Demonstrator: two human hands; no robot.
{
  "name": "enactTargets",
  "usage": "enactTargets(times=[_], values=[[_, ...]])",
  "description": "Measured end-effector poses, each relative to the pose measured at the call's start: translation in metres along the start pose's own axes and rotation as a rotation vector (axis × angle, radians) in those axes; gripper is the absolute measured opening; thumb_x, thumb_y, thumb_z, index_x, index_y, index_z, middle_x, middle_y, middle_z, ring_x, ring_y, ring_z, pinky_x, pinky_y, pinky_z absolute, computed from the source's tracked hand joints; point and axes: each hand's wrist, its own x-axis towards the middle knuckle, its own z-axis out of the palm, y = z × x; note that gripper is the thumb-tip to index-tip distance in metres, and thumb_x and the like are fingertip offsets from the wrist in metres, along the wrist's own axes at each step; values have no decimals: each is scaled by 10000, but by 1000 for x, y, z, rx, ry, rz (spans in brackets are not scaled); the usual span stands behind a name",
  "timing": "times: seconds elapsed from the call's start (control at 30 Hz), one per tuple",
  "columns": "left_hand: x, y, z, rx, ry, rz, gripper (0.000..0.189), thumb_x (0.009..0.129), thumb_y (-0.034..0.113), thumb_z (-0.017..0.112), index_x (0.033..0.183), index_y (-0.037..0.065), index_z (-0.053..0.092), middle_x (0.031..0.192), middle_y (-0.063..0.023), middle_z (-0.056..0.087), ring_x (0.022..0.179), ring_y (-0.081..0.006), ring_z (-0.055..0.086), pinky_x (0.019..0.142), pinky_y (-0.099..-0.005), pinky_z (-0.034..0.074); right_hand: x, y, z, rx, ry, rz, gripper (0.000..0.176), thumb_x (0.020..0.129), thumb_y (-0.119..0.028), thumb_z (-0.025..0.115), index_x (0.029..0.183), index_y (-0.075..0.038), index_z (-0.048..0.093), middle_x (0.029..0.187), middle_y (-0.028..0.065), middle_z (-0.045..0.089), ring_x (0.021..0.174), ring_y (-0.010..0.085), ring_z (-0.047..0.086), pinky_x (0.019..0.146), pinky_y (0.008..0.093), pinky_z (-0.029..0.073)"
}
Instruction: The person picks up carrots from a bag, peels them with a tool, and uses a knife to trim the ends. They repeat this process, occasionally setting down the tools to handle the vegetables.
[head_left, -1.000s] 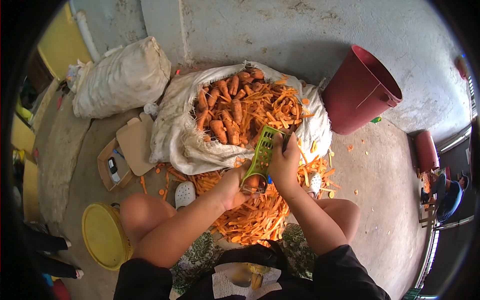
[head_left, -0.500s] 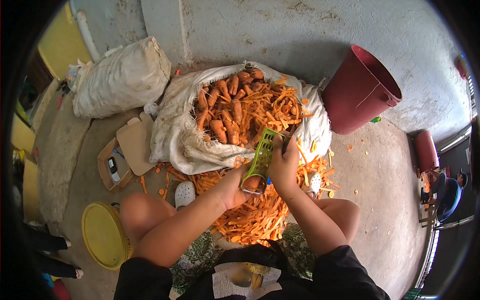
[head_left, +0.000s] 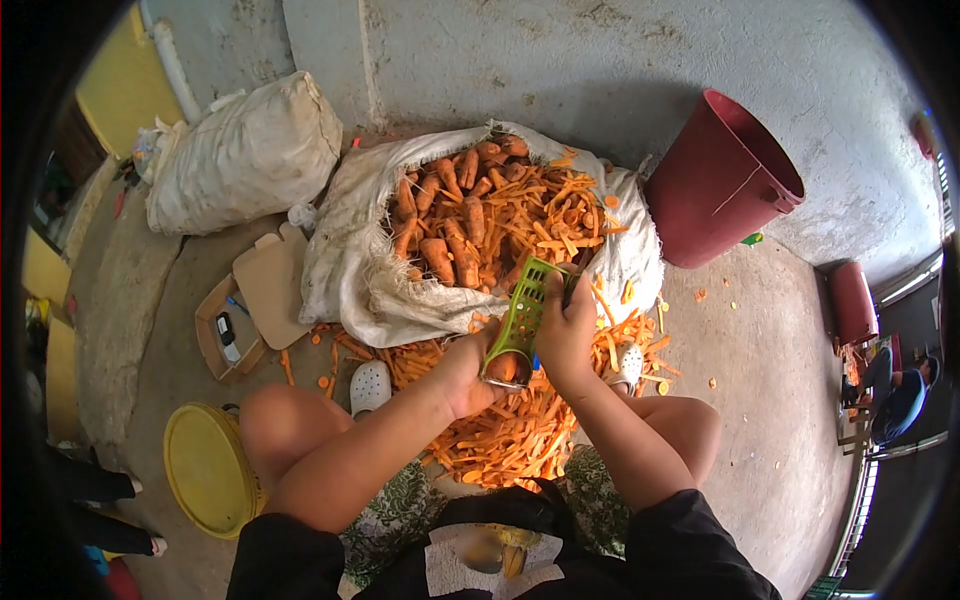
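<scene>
Over strewn concrete (head_left: 760, 330), the left hand (head_left: 462, 378) clutches the green slicer (head_left: 527, 300), which slants away just left of the clenched right hand (head_left: 568, 335).

A lime-green peeler (head_left: 527, 305) stands out against orange carrots (head_left: 452, 222) in a dirty-white woven sack (head_left: 345, 262), a maroon bucket (head_left: 722, 182) at upper right, a yellow lid (head_left: 205, 470) at lower left.

The concrete floor (head_left: 760, 380) bears a carrot sack (head_left: 350, 250), a shut sack (head_left: 245, 155), a maroon bucket (head_left: 715, 190) and peelings (head_left: 500, 440).
</scene>
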Motion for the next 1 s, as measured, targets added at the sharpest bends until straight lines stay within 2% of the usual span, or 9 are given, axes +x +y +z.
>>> enactTargets(times=[0.2,0.27,0.3,0.37,0.57,0.8,0.87,0.9,1.0], values=[[1,4,1,254,121,32,313,947,324,290,1087,99,457,960,-59,543,772,-172,565,650,-332,493,4,2,-1,-91,-6,89,166,898,-136,456,896,28,483,660,157,541,559,216,512,536,327,415],[11,5,-31,120,-450,-75,337,948,346,291,1084,86,458,931,-65,547,770,-164,566,643,-313,491,16,31,1,-169,125,-49,180,898,-147,456,867,30,474,668,170,534,561,244,504,538,345,409],[3,0,-19,121,-450,-74,337,948,346,291,1084,86,458,931,-65,547,770,-164,566,643,-313,491,33,43,-8,-185,196,31,203,900,-161,454,826,28,464,674,181,529,560,265,497,533,357,398],[-24,-12,21,441,75,-121,362,942,372,306,1053,63,457,855,-59,534,740,-158,552,601,-293,476,64,58,-31,-234,322,96,245,914,-198,434,796,17,448,633,147,513,530,203,454,508,342,376],[-15,1,10,222,65,-28,375,896,420,427,1005,64,476,774,-48,502,678,-145,510,526,-286,429,47,27,-22,265,141,267,215,921,-201,433,795,-29,457,611,5,453,515,69,406,443,241,336],[-9,2,2,158,-123,-2,253,914,302,397,983,76,488,770,-44,506,619,-142,492,485,-262,397,-1,-8,3,15,-19,-3,175,908,-148,448,844,12,477,647,86,512,546,140,461,501,287,388],[-13,-2,20,64,231,-3,245,912,282,387,986,69,483,770,-46,509,618,-140,495,470,-264,399,-3,-7,4,-13,-3,-15,173,905,-148,452,852,15,477,645,102,513,544,150,463,502,295,387],[-11,-1,15,65,230,-3,245,912,282,387,986,69,483,770,-46,509,618,-140,495,470,-264,399,-3,-4,4,-39,15,-26,173,902,-148,457,860,18,477,642,118,514,543,160,464,502,304,386],[-14,-1,5,129,-118,-13,275,931,296,350,1001,58,468,768,-49,508,641,-138,510,458,-251,406,12,13,-5,-134,85,-41,212,925,-192,424,914,11,487,682,38,500,592,84,436,519,249,374]])
